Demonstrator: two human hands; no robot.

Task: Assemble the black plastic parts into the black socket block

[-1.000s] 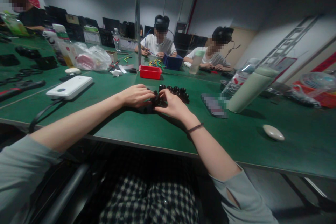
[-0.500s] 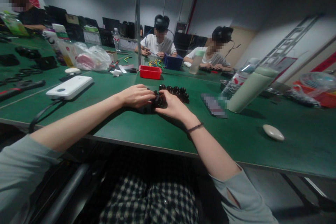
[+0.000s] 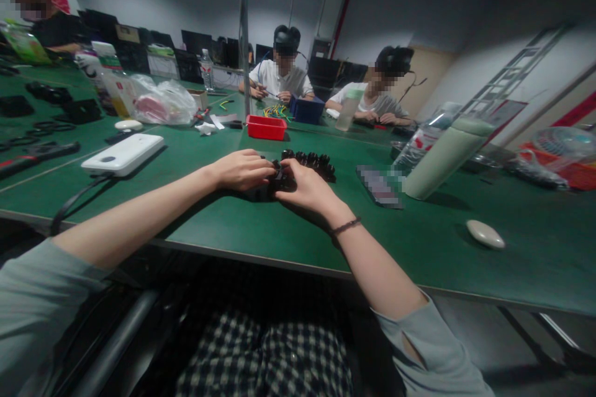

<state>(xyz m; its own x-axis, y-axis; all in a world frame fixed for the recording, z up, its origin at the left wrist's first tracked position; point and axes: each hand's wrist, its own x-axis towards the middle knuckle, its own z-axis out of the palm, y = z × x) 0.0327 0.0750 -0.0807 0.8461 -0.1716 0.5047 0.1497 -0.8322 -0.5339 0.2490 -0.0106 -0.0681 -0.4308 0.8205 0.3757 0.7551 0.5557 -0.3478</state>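
In the head view my left hand [image 3: 244, 170] lies over a dark object on the green table, its fingers bent together at the object's left side. My right hand [image 3: 305, 189] comes in from the other side, thumb and fingers curled around a black part [image 3: 285, 182]. The fingertips of both hands nearly meet there. Much of the black part is hidden by the hands, and its exact kind is unclear. Just behind my right hand stands a cluster of several black, ridged pieces [image 3: 319, 164], close to or touching the part.
A red tray [image 3: 266, 128] and a blue bin [image 3: 307, 110] stand beyond my hands. To the left is a white power bank [image 3: 123, 155] with a cable. On the right are a phone [image 3: 379, 186], a green flask [image 3: 447, 158] and a pale oval object [image 3: 485, 234]. Two people sit opposite.
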